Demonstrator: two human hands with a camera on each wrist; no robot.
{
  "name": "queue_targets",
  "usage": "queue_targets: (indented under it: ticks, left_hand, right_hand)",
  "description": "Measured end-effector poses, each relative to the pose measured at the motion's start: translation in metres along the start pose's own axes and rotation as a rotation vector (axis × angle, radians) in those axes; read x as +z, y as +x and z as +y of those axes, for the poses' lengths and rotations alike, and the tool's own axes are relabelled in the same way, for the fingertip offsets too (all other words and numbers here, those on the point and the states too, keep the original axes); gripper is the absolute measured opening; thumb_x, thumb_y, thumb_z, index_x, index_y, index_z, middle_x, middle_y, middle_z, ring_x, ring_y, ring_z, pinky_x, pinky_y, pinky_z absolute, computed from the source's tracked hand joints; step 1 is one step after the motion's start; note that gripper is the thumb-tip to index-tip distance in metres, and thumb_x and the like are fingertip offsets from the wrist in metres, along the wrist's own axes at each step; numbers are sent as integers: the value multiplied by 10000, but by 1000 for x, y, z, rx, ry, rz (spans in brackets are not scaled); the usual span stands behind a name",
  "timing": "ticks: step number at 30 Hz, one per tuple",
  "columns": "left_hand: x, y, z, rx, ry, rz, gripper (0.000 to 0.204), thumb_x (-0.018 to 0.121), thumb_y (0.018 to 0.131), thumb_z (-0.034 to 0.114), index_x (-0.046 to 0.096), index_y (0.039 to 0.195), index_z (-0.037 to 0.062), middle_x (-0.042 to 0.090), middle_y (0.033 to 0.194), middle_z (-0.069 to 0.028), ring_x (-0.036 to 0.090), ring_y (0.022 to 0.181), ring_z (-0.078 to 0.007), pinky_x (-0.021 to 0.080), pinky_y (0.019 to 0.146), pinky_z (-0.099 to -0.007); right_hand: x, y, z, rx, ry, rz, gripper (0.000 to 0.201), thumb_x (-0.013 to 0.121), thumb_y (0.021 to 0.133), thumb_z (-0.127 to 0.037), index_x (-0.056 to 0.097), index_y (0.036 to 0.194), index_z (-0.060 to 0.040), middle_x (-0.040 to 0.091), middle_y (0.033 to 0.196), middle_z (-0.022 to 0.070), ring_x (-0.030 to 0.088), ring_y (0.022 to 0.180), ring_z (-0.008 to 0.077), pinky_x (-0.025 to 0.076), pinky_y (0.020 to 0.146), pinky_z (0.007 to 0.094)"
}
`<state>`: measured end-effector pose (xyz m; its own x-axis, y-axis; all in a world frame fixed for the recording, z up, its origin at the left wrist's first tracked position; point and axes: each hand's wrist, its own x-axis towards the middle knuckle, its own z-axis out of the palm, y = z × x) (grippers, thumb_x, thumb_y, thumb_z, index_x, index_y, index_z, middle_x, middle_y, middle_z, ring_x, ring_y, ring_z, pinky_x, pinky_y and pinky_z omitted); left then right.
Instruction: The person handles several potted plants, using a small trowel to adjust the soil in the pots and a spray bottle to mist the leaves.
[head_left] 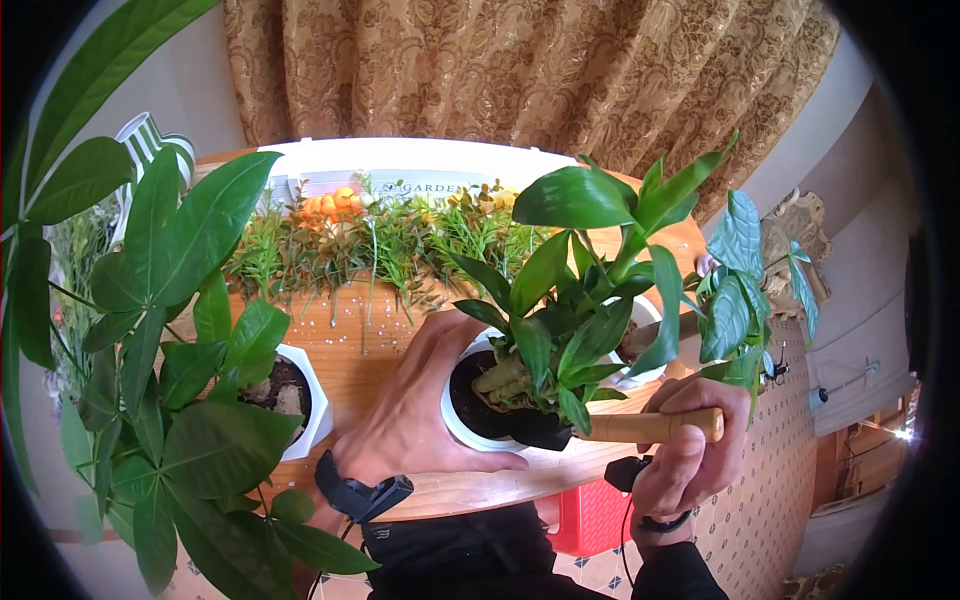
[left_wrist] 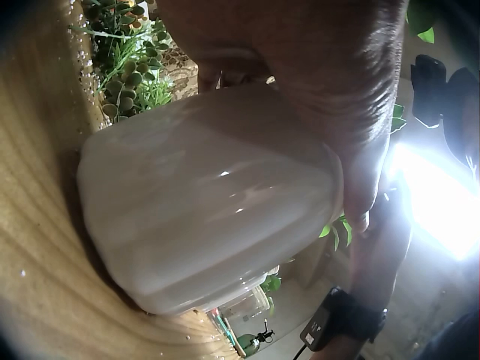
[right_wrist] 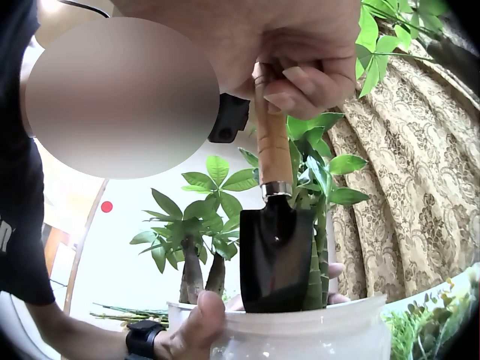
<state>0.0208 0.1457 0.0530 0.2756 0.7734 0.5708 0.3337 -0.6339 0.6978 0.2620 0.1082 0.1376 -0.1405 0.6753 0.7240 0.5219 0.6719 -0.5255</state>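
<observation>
The white pot point(head_left: 470, 425) near the desk's point(head_left: 370, 350) near edge is gripped by the left hand point(head_left: 420, 400), and a black trowel point(right_wrist: 276, 259) is held by the right hand point(head_left: 690, 450), blade dipped into the pot.

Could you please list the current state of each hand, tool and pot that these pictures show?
Left hand: grips the side of the white pot, fingers wrapped round it.
Right hand: grips the trowel's wooden handle.
Trowel: held, black blade dipping into the pot.
White pot: upright on the wooden table, holding soil and a green plant.
Second white pot: upright, planted, untouched.
</observation>
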Motion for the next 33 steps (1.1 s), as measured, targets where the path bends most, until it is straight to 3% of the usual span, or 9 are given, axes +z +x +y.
queue_targets:
  ticks: [4, 5, 12, 14, 19, 20, 28, 30, 33]
  left_hand:
    - [0, -1, -1, -5, -11, -1, 1201, 1020, 516, 393, 415, 1481, 12, 494, 1345, -209, 508, 1261, -400, 441, 1087, -494]
    - [1, 0, -1, -4, -11, -2, 1201, 1020, 516, 393, 415, 1481, 12, 494, 1345, -209, 508, 1261, -400, 441, 1087, -494]
    - [3, -3, 1, -54, -108, 18, 1122, 1023, 513, 355, 467, 1422, 5, 528, 1317, -189, 522, 1240, -385, 442, 1064, -480]
    - [5, -6, -1, -135, -196, 5, 1103, 1024, 510, 349, 481, 1406, 3, 532, 1312, -188, 524, 1235, -382, 442, 1056, -474]
    - [1, -6, 0, -118, -53, -38, 1109, 1029, 507, 351, 477, 1407, 8, 531, 1308, -178, 531, 1224, -368, 439, 1049, -457]
    - [2, -8, -2, -190, -107, -41, 1121, 1030, 508, 353, 467, 1416, 12, 527, 1312, -174, 531, 1228, -364, 439, 1050, -456]
    - [-3, 1, 3, -33, 74, -65, 1122, 1028, 520, 374, 444, 1409, 16, 515, 1264, -161, 546, 1192, -335, 445, 1027, -444]
    - [-3, 1, 4, -51, 55, -50, 1105, 1025, 528, 378, 450, 1399, 16, 513, 1237, -157, 548, 1173, -335, 449, 1013, -442]
    - [-3, 2, 3, -18, 39, -41, 1098, 1027, 524, 371, 457, 1394, 20, 514, 1241, -156, 548, 1173, -333, 451, 1012, -440]
  right_hand:
    - [1, -1, 1, -77, -42, 126, 447, 504, 1051, -397, 488, 1001, 46, 607, 745, 124, 603, 545, 193, 496, 531, 312]
    - [5, 2, -7, -34, -102, 140, 487, 388, 1069, -488, 425, 1003, -7, 479, 680, 121, 471, 484, 176, 387, 453, 280]
    - [-15, -15, -2, -56, 49, 245, 479, 381, 1084, -487, 413, 1016, -14, 433, 688, 101, 386, 486, 149, 375, 448, 279]
    - [-16, -24, 10, -22, 38, 532, 537, 397, 1077, -544, 385, 988, -14, 466, 617, 105, 400, 404, 143, 389, 398, 271]
    - [-24, -45, 18, 25, 4, 353, 484, 324, 1108, -484, 390, 1039, -10, 536, 652, 138, 557, 482, 179, 419, 455, 259]
    - [-24, -47, 18, 27, 4, 362, 484, 324, 1108, -484, 390, 1039, -10, 536, 652, 138, 557, 482, 179, 419, 455, 259]
    - [-15, -53, 20, 98, 97, 314, 498, 377, 1094, -496, 429, 1051, -3, 541, 728, 146, 513, 523, 163, 420, 453, 251]
    - [-12, -54, 25, 64, 146, 294, 388, 426, 1096, -361, 447, 1069, 25, 568, 721, 132, 589, 534, 150, 446, 479, 256]
    - [-15, -54, 24, 94, 99, 314, 385, 396, 1094, -362, 443, 1053, 18, 572, 738, 145, 568, 520, 159, 446, 487, 260]
